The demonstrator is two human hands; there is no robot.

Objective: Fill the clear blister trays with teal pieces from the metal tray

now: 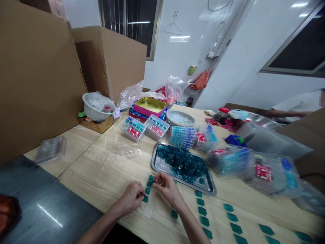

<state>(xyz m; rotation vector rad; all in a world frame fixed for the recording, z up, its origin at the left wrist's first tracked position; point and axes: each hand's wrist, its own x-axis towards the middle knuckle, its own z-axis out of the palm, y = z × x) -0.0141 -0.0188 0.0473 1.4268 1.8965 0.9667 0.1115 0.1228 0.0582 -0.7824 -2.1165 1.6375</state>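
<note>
A short column of small translucent teal-green pieces (147, 190) lies on a clear plastic strip on the table, between my two hands. My left hand (132, 197) is closed, fingertips pinched together beside the lowest pieces; whatever they hold is hidden. At the top of the column, my right hand (166, 189) pinches with thumb and forefinger at the edge of a teal-green piece (151, 178). Just beyond the hands stands a metal tray (162, 165) heaped with many more teal pieces (184, 162). Further columns of teal-green pieces (202, 211) run off to the right, partly behind my right forearm.
Stacked clear plastic cases (230, 159) with red cards and blue pens stand right of the tray. Behind it are two filled cases (133, 128), a pink tin (149, 106) and white baskets (180, 117). Large cardboard boxes (38, 78) rise at left. Another person's arm (289, 113) shows far right.
</note>
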